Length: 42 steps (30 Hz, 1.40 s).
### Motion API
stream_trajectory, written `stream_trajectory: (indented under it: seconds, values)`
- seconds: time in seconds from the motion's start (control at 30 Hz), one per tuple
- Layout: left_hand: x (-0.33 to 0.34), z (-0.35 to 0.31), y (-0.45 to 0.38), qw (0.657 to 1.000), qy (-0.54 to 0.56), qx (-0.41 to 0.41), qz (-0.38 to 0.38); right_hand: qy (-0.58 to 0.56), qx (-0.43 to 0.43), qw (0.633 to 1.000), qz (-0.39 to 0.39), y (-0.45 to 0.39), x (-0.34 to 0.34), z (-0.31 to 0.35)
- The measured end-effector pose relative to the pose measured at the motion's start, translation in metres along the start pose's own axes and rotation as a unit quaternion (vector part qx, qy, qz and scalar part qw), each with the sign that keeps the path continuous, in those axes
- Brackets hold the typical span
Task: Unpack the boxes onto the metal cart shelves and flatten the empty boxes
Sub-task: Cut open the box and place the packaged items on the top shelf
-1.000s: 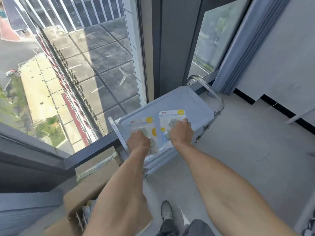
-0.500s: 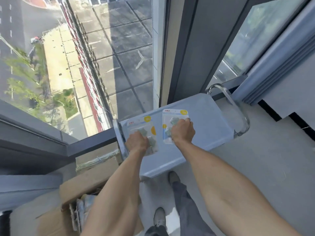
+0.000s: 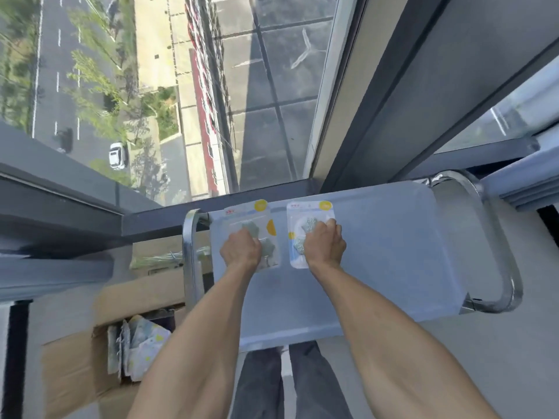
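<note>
Two packets lie flat on the cart's top shelf [image 3: 378, 252], side by side and apart. At eight o'clock, an open cardboard box [image 3: 78, 358] sits on the floor, more packets [image 3: 136, 343] standing inside it. The cart's chrome handle [image 3: 190, 252] rises between box and shelf. Next, the left hand [image 3: 242, 251] rests knuckles-up on the left packet [image 3: 257, 225], its grip curled over the packet's lower half; whether it pinches I cannot tell. At one o'clock from it, the right hand [image 3: 325, 246] lies curled on the right packet [image 3: 308, 216], its fingertips [image 3: 331, 223] touching the clear blister. Another chrome rail [image 3: 502, 255] bounds the shelf at three o'clock.
</note>
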<state>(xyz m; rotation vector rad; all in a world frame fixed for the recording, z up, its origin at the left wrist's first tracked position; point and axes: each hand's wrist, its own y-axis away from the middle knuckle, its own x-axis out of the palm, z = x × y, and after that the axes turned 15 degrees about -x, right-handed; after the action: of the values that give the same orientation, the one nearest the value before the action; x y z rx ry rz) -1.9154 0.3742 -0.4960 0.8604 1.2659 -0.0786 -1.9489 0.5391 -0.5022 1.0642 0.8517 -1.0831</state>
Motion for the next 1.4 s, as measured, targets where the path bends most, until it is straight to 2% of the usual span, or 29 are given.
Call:
stream_trajectory:
  seconds: [0.2,0.37,0.5,0.7,0.97,1.17,1.4]
  values:
    - [0.034,0.013,-0.033,0.997,-0.069,0.000,0.040,0.009,-0.019,0.999,0.047,-0.016,0.045,0.017]
    - [0.046,0.027,-0.050,0.997,-0.066,0.004,0.032,0.011,-0.026,0.997,0.072,-0.019,0.067,0.022]
    - [0.048,0.028,-0.055,0.999,-0.040,-0.011,0.029,0.005,-0.017,0.997,0.079,-0.020,0.072,0.028]
    - [0.052,0.029,-0.065,0.997,-0.069,0.017,0.040,0.013,-0.039,0.995,0.087,-0.031,0.080,0.038]
    - [0.059,0.030,-0.069,0.998,-0.060,0.034,0.013,0.010,0.016,0.993,0.120,-0.032,0.090,0.031]
    - [0.067,0.034,-0.069,0.998,-0.038,0.041,-0.013,0.022,-0.011,0.993,0.119,-0.031,0.093,0.032]
    - [0.068,0.032,-0.071,0.998,-0.043,0.045,-0.010,0.024,-0.052,0.991,0.117,-0.036,0.096,0.039]
